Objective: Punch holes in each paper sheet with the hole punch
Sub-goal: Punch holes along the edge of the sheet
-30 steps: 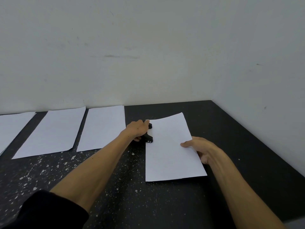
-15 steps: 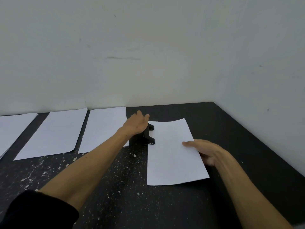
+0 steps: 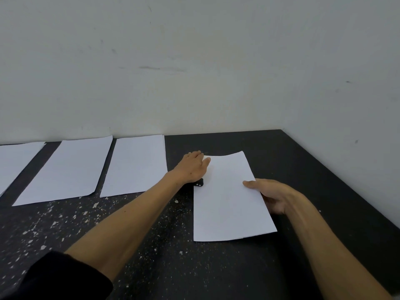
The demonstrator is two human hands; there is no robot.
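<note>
- Head view: the black hole punch (image 3: pixel 199 182) sits on the dark table (image 3: pixel 303 161) just right of the frame's centre, almost wholly hidden under the left hand (image 3: pixel 191 167); only its near corner shows, touching the left long edge of a white paper sheet (image 3: pixel 227 198).
- That hand lies palm-down on top of the punch, its fingers (image 3: pixel 205 162) straight and reaching onto the sheet's far left corner; they curl round nothing.
- This sheet lies lengthwise away from the viewer, its far edge bowed slightly upward.
- On the sheet's right long edge the right hand (image 3: pixel 275 195) pinches the paper: the thumb lies on top, the other fingers go under the edge and are hidden.
- Left of the punch, three more white sheets lie flat in a row along the wall: the nearest sheet (image 3: pixel 135 165) just beside the left wrist, the middle sheet (image 3: pixel 65 172) further left, and the far-left sheet (image 3: pixel 15 161) cut off by the frame's left edge.
- White specks (image 3: pixel 54 224) are scattered over the lower-left part of the table.
- A black sleeve (image 3: pixel 58 278) covers the left upper arm in the lower-left corner.
- A pale wall (image 3: pixel 194 61) fills the upper half and runs down the right side.
</note>
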